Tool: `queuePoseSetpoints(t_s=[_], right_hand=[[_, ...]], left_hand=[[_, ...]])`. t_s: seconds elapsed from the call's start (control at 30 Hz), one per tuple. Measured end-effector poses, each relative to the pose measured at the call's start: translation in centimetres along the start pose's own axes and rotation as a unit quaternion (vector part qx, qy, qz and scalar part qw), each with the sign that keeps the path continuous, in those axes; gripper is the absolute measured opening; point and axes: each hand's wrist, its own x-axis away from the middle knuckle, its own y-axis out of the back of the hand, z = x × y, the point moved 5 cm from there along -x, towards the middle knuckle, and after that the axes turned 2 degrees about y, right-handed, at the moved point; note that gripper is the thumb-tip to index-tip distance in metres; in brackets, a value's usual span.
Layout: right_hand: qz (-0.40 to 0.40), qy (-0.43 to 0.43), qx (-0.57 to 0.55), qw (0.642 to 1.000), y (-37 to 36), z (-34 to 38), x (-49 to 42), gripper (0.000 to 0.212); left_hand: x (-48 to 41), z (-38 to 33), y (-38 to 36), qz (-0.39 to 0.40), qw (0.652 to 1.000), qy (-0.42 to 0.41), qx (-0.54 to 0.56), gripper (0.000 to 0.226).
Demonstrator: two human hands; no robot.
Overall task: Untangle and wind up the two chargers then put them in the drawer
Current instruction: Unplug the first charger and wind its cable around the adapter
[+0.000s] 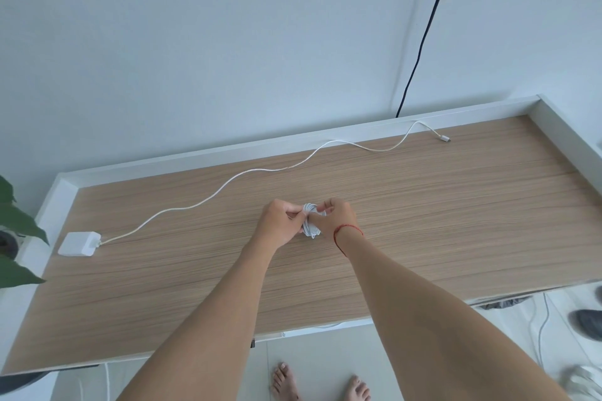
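A small coil of white charger cable is held over the middle of the wooden desk. My left hand pinches its left side and my right hand grips its right side, fingers hiding part of the coil. A second charger lies stretched out: its white power brick rests near the desk's left edge, its long cable snakes along the back, and its plug end lies at the far right. No drawer is in view.
A white raised rim borders the desk's back and sides. A black cable hangs down the wall. Green plant leaves stand at the left. Slippers and cables lie on the floor at the right, by my bare feet.
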Motion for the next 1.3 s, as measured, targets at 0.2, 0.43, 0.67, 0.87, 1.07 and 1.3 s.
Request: queuePoseSetpoints(t_s=[0.2, 0.43, 0.67, 0.87, 1.07, 1.3], right_hand=[[0.024, -0.071, -0.089, 0.993, 0.4, -0.1, -0.5, 0.019], [0.029, -0.083, -0.113, 0.990, 0.7, -0.3, -0.7, 0.019], [0.018, -0.081, -0.125, 0.989, 0.8, -0.4, -0.9, 0.020], [0.027, -0.060, -0.071, 0.995, 0.8, -0.4, -1.1, 0.004], [0.047, -0.038, -0.046, 0.997, 1.3, 0.1, -1.1, 0.016], [0.069, 0.003, 0.001, 0.998, -0.2, 0.5, -1.1, 0.031]], left_hand=[[-0.4, 0.0, 0.0, 0.035, 0.999, 0.022, 0.027, 0.026], [-2.0, 1.0, -0.8, 0.040, 0.996, 0.069, 0.037, 0.037], [-2.1, 0.6, -0.4, 0.000, 0.998, 0.056, 0.024, 0.024], [-2.0, 0.3, -0.9, -0.004, 0.998, 0.065, -0.019, 0.019], [-2.1, -0.1, -1.2, -0.018, 0.997, 0.078, 0.007, 0.026], [-2.4, 0.2, -0.3, -0.076, 0.995, 0.048, -0.045, 0.021]])
